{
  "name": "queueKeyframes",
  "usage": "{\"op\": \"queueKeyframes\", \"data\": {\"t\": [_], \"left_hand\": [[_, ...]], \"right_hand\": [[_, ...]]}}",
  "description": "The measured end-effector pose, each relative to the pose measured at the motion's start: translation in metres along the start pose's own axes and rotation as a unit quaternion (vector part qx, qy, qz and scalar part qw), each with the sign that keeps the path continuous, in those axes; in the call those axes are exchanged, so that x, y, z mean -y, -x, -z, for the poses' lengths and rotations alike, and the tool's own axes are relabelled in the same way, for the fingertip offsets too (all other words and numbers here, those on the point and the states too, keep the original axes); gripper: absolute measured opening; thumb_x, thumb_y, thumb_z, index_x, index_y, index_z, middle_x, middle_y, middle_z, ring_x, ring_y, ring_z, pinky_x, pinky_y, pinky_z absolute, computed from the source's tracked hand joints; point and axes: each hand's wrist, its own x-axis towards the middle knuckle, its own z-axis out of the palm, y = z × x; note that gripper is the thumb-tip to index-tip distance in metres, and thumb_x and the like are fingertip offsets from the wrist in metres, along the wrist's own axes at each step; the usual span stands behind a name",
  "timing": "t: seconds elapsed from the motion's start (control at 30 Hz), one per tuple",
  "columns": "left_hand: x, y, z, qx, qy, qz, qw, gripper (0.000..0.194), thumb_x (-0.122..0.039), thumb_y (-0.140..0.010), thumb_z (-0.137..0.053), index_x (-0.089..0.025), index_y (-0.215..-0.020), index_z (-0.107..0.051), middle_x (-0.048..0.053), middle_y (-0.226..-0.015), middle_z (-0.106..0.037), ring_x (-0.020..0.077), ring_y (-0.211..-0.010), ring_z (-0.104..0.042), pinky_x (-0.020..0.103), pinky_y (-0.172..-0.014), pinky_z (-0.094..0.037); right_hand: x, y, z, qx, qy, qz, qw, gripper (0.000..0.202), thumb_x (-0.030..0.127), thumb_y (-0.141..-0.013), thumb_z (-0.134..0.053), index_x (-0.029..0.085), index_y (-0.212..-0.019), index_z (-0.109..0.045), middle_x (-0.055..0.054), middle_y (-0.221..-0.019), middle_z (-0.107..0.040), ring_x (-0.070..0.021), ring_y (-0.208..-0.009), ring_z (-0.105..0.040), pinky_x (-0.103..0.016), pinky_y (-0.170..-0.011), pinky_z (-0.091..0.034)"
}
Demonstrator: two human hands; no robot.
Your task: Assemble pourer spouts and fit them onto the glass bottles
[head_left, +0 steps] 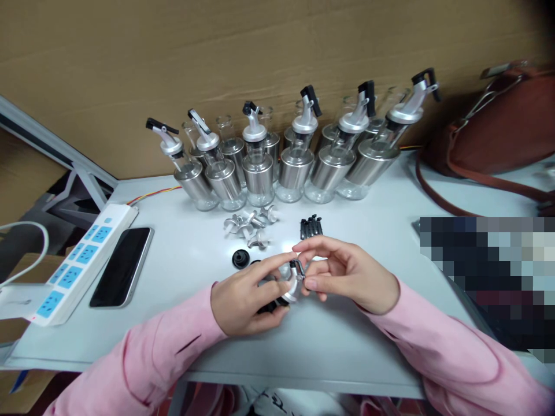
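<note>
A silver bottle pourer point(295, 289) is held low over the table, near its front edge. My left hand point(247, 294) closes around its base from the left. My right hand point(347, 271) pinches the small black lever point(298, 266) at the pourer's top. Just beyond my left hand lies a round black stopper point(240, 259), with more black parts partly hidden under the fingers. Several loose silver spouts point(249, 225) are heaped behind it. Several loose black levers point(311, 225) lie side by side beyond my right hand.
Glass bottles with steel sleeves point(259, 172) stand along the back, the front ones topped with pourers. At left are a phone point(121, 267) and a power strip point(82, 263). A brown bag point(498, 127) sits at right, its strap on the table; a blurred-out object is nearer.
</note>
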Motion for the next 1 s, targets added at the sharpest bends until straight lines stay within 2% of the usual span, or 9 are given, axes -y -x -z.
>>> {"op": "queueKeyframes", "data": {"t": [0.3, 0.5, 0.77, 1.0], "left_hand": [[-0.0003, -0.0021, 0.0004, -0.021, 0.006, -0.003, 1.000, 0.029, -0.008, -0.074, -0.051, -0.013, -0.102, -0.046, 0.023, -0.126, -0.043, 0.0177, -0.085, -0.057, 0.033, -0.077, -0.052], [-0.0004, -0.0017, 0.0009, -0.027, -0.010, -0.007, 1.000, 0.030, -0.009, -0.073, -0.051, -0.013, -0.103, -0.046, 0.020, -0.123, -0.048, 0.0221, -0.097, -0.057, 0.032, -0.078, -0.052], [-0.0005, -0.0020, 0.0007, -0.022, -0.015, -0.008, 1.000, 0.020, -0.012, -0.076, -0.051, -0.014, -0.096, -0.048, 0.018, -0.119, -0.052, 0.0196, -0.092, -0.059, 0.030, -0.076, -0.052], [-0.0008, -0.0021, 0.0018, -0.023, -0.019, -0.005, 1.000, 0.014, -0.012, -0.076, -0.052, -0.013, -0.090, -0.050, 0.017, -0.115, -0.055, 0.0183, -0.086, -0.060, 0.027, -0.070, -0.053]], "right_hand": [[0.0018, 0.0001, 0.0007, -0.003, -0.001, -0.023, 1.000, 0.039, 0.011, -0.060, -0.074, 0.015, -0.094, -0.054, 0.003, -0.072, -0.056, -0.0116, -0.058, -0.066, -0.014, -0.040, -0.047], [0.0016, -0.0008, 0.0000, -0.006, -0.005, -0.041, 0.999, 0.036, 0.012, -0.059, -0.075, 0.014, -0.090, -0.056, 0.004, -0.068, -0.057, -0.0115, -0.057, -0.066, -0.012, -0.037, -0.045], [-0.0027, -0.0011, -0.0041, -0.019, -0.032, -0.040, 0.998, 0.035, 0.012, -0.053, -0.079, 0.012, -0.074, -0.051, 0.006, -0.059, -0.059, -0.0092, -0.051, -0.064, -0.009, -0.033, -0.042], [-0.0069, -0.0033, -0.0082, -0.031, -0.012, -0.048, 0.998, 0.042, 0.015, -0.048, -0.082, 0.014, -0.072, -0.048, 0.007, -0.055, -0.059, -0.0072, -0.048, -0.061, -0.010, -0.034, -0.040]]}}
